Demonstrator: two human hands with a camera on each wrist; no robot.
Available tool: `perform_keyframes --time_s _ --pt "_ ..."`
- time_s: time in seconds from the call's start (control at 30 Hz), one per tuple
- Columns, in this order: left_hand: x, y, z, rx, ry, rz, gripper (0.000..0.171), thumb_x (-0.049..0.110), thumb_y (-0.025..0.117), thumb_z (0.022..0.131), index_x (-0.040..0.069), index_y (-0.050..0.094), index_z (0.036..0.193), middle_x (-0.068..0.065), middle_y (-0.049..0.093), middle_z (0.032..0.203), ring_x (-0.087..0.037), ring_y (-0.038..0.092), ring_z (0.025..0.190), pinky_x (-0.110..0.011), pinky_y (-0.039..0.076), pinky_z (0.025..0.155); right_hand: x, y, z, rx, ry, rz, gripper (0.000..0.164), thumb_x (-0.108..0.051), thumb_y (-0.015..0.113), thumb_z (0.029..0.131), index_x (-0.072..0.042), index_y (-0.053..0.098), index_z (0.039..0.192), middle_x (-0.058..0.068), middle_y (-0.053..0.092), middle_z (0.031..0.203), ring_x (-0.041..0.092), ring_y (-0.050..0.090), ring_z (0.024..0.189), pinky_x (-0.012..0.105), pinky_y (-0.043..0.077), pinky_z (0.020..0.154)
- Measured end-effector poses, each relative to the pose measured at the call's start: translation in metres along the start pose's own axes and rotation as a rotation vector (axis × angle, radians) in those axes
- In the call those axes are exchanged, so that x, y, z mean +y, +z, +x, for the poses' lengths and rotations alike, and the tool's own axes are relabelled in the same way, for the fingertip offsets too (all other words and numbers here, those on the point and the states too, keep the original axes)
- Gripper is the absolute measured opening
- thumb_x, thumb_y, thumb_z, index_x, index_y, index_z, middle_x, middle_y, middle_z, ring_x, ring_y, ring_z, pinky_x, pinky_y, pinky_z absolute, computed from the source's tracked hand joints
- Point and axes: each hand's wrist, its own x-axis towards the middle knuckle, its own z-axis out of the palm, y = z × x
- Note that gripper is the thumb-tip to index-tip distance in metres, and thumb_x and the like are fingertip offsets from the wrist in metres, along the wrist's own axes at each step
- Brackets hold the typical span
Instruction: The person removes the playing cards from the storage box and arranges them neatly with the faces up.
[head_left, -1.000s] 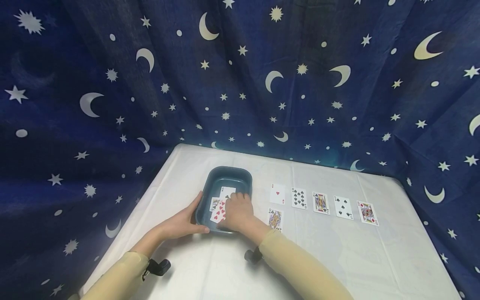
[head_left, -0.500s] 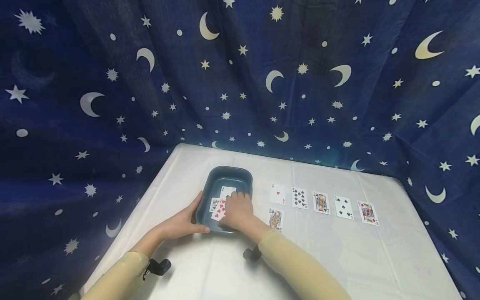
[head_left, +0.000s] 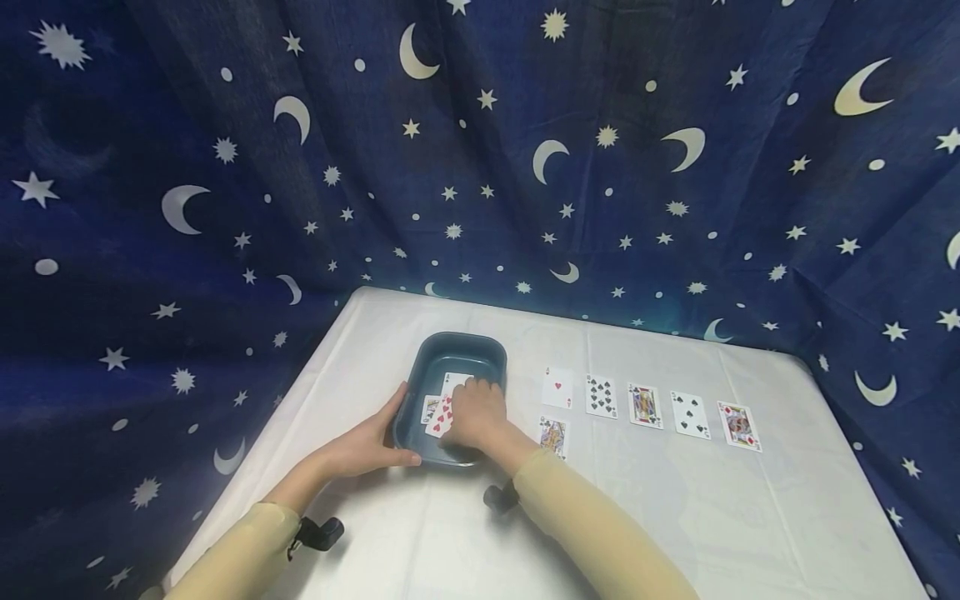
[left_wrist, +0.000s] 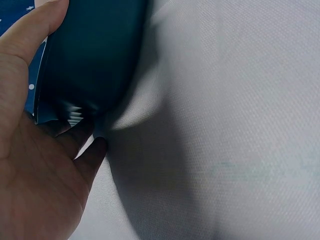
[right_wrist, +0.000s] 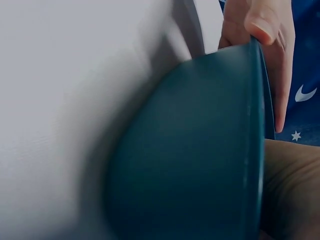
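Observation:
A dark teal plastic tub (head_left: 450, 340) sits left of centre on the white table in the head view. My left hand (head_left: 367, 446) grips its near-left corner, thumb at the rim and fingers along the outside wall. My right hand (head_left: 476, 412) reaches down inside the tub, over the playing cards there. A red hearts card (head_left: 439, 417) shows beside its thumb, partly under the hand. An ace of clubs (head_left: 453, 382) and a face card (head_left: 429, 408) lie close by. The right fingertips are hidden, so I cannot tell whether they pinch a card. The tub's wall (right_wrist: 190, 150) fills much of the right wrist view.
To the right of the tub, a row of face-up cards runs from the ace of hearts (head_left: 557, 387) to a red-suited face card (head_left: 739, 427). Another face card (head_left: 553, 437) lies below the ace. A dark blue star-patterned curtain (head_left: 480, 167) hangs behind the table (head_left: 675, 517).
My right hand has shifted slightly within the tub, and the hearts card has slid a little up and right with it. My left hand keeps its hold on the tub.

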Motion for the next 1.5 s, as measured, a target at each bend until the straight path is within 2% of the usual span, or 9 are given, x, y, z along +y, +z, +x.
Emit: perform_keyframes --time_s 0.13,0.33,0.77,0.97,1.17,1.33,1.5 --pt "0.001 0.000 0.000 0.000 0.005 -0.005 0.128 0.048 0.085 0.081 0.017 -0.005 0.166 -0.008 0.000 0.172 -0.031 0.007 0.155 -0.053 0.016 0.123 0.001 -0.002 0.003 -0.012 0.008 0.021 0.098 -0.065 0.091 0.058 -0.002 0.063 0.128 0.012 0.062 0.113 0.028 0.056 0.103 0.044 0.047 0.098" --pt "0.004 0.001 0.000 -0.004 0.012 -0.028 0.128 0.046 0.086 0.081 0.018 -0.005 0.166 -0.010 0.000 0.171 -0.034 0.007 0.155 -0.055 0.015 0.123 0.003 -0.004 0.005 -0.031 0.015 0.076 0.092 -0.057 0.094 0.059 -0.003 0.062 0.126 0.011 0.062 0.106 0.028 0.056 0.099 0.045 0.047 0.097" --pt "0.003 0.000 0.002 -0.004 0.015 -0.014 0.128 0.048 0.086 0.081 0.018 -0.006 0.166 -0.010 0.001 0.171 -0.033 0.007 0.155 -0.054 0.015 0.123 0.002 -0.009 0.003 -0.024 0.021 0.078 0.098 -0.055 0.095 0.058 0.000 0.058 0.129 0.010 0.057 0.108 0.026 0.051 0.101 0.042 0.047 0.097" --pt "0.003 0.000 0.001 0.000 0.009 -0.015 0.127 0.047 0.086 0.081 0.017 -0.004 0.166 -0.010 0.000 0.171 -0.033 0.007 0.156 -0.054 0.015 0.123 0.003 -0.008 0.001 -0.001 -0.023 0.083 0.097 -0.054 0.095 0.060 0.000 0.056 0.131 0.010 0.059 0.111 0.026 0.051 0.105 0.044 0.045 0.102" --pt "0.003 0.000 0.000 -0.003 -0.009 -0.020 0.128 0.049 0.086 0.080 0.019 -0.005 0.166 -0.010 0.000 0.171 -0.035 0.006 0.155 -0.057 0.015 0.122 0.004 -0.004 0.000 -0.007 -0.083 0.019 0.091 -0.057 0.089 0.066 -0.002 0.057 0.131 0.008 0.058 0.113 0.025 0.049 0.107 0.044 0.044 0.101" --pt "0.002 0.000 0.000 -0.010 -0.026 -0.013 0.128 0.049 0.085 0.081 0.021 -0.006 0.166 -0.009 -0.001 0.172 -0.033 0.006 0.156 -0.055 0.015 0.123 0.005 0.001 0.000 -0.015 -0.119 -0.040 0.082 -0.061 0.080 0.070 -0.006 0.062 0.128 0.006 0.057 0.108 0.024 0.047 0.105 0.044 0.043 0.097" --pt "0.001 0.000 -0.001 -0.006 -0.015 -0.018 0.127 0.047 0.085 0.081 0.021 -0.006 0.166 -0.010 0.001 0.172 -0.033 0.007 0.156 -0.055 0.015 0.123 0.008 0.004 0.001 0.024 -0.162 -0.042 0.078 -0.062 0.077 0.069 -0.007 0.066 0.122 0.003 0.058 0.099 0.023 0.049 0.099 0.043 0.045 0.091"
